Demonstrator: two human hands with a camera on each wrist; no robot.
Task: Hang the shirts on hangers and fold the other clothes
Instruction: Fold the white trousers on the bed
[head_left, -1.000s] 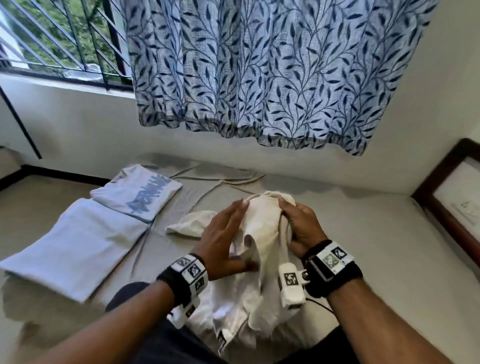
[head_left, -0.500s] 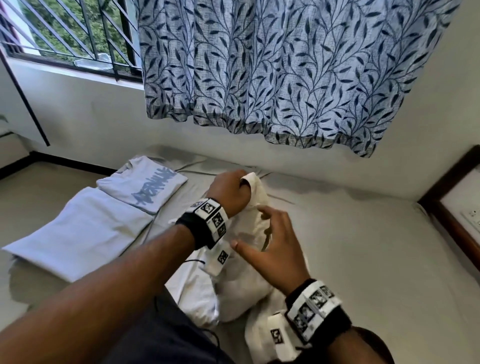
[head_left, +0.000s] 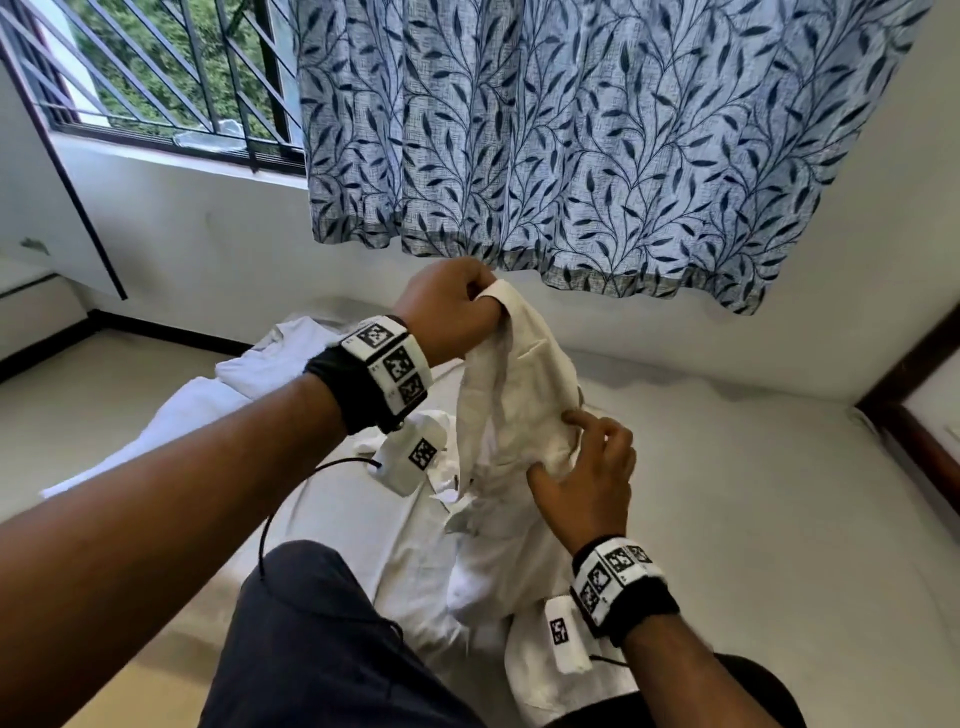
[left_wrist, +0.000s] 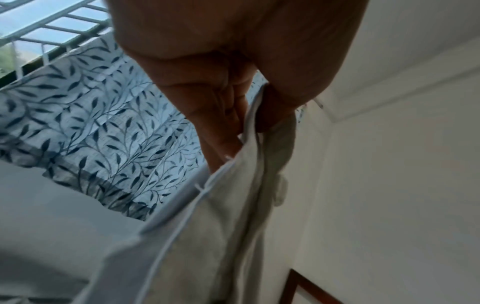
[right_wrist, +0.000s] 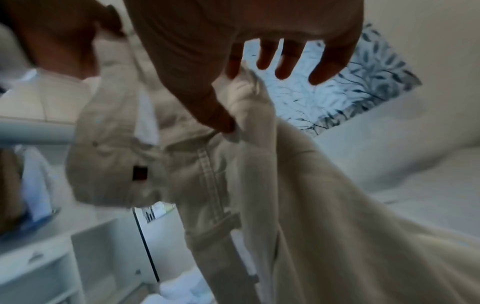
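Observation:
A cream garment (head_left: 519, 374) with belt loops and a waistband (right_wrist: 207, 174) hangs from my raised left hand (head_left: 480, 299), which grips its top edge in a fist below the curtain. The left wrist view shows those fingers (left_wrist: 228, 123) curled round the fabric (left_wrist: 221, 226). Lower down, my right hand (head_left: 553, 444) pinches a fold of the same garment between thumb and index finger (right_wrist: 233, 67), the other fingers spread. The garment's lower end lies bunched in my lap.
Two folded pale tops (head_left: 260, 364) lie on the grey mattress (head_left: 753, 493) to the left, partly hidden by my left forearm. A leaf-print curtain (head_left: 571, 130) hangs behind, a barred window (head_left: 156, 67) is at left, a dark wooden frame (head_left: 914, 395) at right.
My left hand has lifted the garment's top edge higher, from the bundle in my lap towards the curtain. The right hand has let go of the top and now pinches the cloth lower down.

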